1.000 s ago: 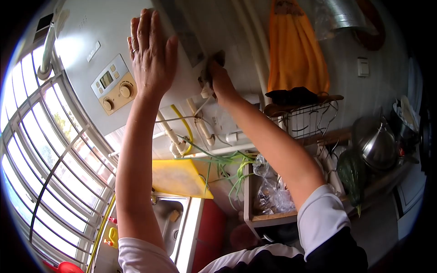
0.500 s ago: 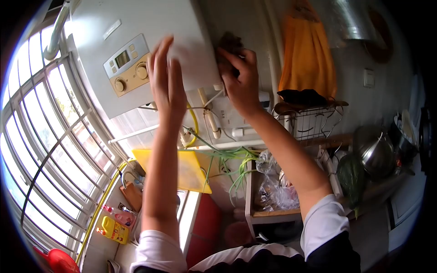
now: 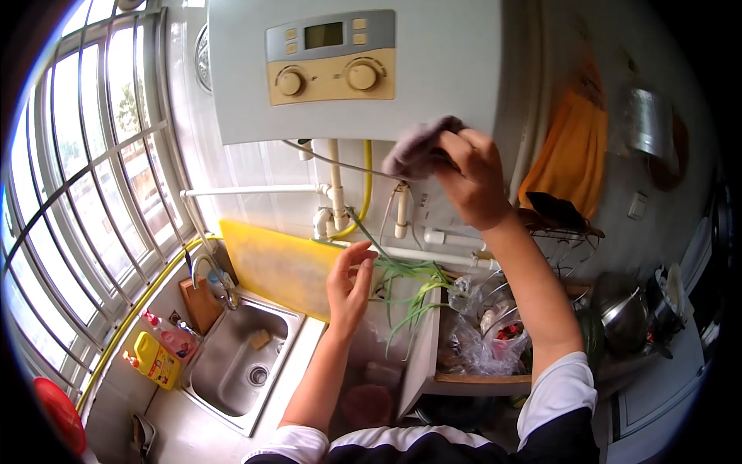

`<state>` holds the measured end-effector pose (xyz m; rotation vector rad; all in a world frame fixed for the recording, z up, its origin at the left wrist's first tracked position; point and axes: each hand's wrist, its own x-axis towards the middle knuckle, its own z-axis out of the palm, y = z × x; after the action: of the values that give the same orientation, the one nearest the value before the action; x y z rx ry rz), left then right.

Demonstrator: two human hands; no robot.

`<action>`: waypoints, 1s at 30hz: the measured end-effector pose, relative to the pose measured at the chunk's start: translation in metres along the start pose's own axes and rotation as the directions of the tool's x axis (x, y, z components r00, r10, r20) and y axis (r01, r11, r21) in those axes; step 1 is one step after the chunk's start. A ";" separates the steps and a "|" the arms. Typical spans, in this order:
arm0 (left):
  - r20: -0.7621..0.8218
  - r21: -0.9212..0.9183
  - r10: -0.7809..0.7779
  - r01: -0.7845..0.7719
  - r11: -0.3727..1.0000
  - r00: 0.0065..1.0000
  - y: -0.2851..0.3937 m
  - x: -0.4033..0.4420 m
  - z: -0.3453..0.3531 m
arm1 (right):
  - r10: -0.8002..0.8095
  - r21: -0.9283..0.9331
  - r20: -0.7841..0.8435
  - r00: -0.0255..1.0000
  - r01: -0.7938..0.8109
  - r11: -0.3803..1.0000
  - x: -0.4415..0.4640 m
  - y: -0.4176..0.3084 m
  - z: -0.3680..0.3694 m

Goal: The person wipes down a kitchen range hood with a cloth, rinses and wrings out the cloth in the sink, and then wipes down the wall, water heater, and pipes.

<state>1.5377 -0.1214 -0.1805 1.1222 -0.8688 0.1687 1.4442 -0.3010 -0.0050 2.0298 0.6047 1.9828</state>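
A greyish-purple cleaning cloth [image 3: 422,148] is bunched in my right hand [image 3: 473,179], whose fingers are closed on it. It lies at the lower right edge of the white wall-mounted water heater [image 3: 448,58], near the pipes. My left hand [image 3: 349,284] is lower down with nothing in it, its fingers loosely bent and apart. Behind that hand stands a yellow board [image 3: 270,267], and green onions [image 3: 417,271] stick out just to its right. The heater's control panel [image 3: 331,58] has a small display and two knobs.
Below left is a steel sink [image 3: 287,340] with a sponge [image 3: 260,339] in it. Beside it stands a yellow bottle [image 3: 154,360]. White pipes [image 3: 255,190] run along the wall. An orange towel [image 3: 570,151] hangs at right, above a wire rack [image 3: 568,243]. Barred windows are at left.
My right hand has moved with the cloth from the heater's side to its lower edge. My left hand has dropped away from the heater's front. The view has turned, showing the sink.
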 end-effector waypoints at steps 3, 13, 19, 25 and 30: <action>0.014 -0.035 0.026 -0.026 0.999 1.000 0.004 0.002 -0.010 | -0.233 -0.112 0.161 0.959 0.252 0.961 0.029 -0.017 0.020; 0.049 -0.306 -0.017 0.032 0.952 0.999 0.007 0.007 -0.041 | -0.339 -0.093 0.260 0.904 0.373 0.923 0.089 -0.084 0.129; -0.311 -0.499 -0.056 -0.113 0.859 0.949 0.045 0.032 -0.087 | -0.075 0.312 0.609 0.789 -0.152 0.938 0.065 -0.143 0.126; -0.163 -0.809 -0.217 -0.004 0.587 0.963 0.024 0.007 -0.091 | -0.154 0.410 0.870 0.468 -0.514 0.753 0.034 -0.182 0.093; -0.335 -0.775 -0.166 -0.171 0.609 0.928 0.054 0.001 -0.070 | -0.251 0.456 0.857 0.449 -0.438 0.774 0.050 -0.160 0.065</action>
<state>1.5466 -0.0381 -0.1518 0.2059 -0.4861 -0.0190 1.4888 -0.1297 -0.0351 3.1233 0.9289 0.3577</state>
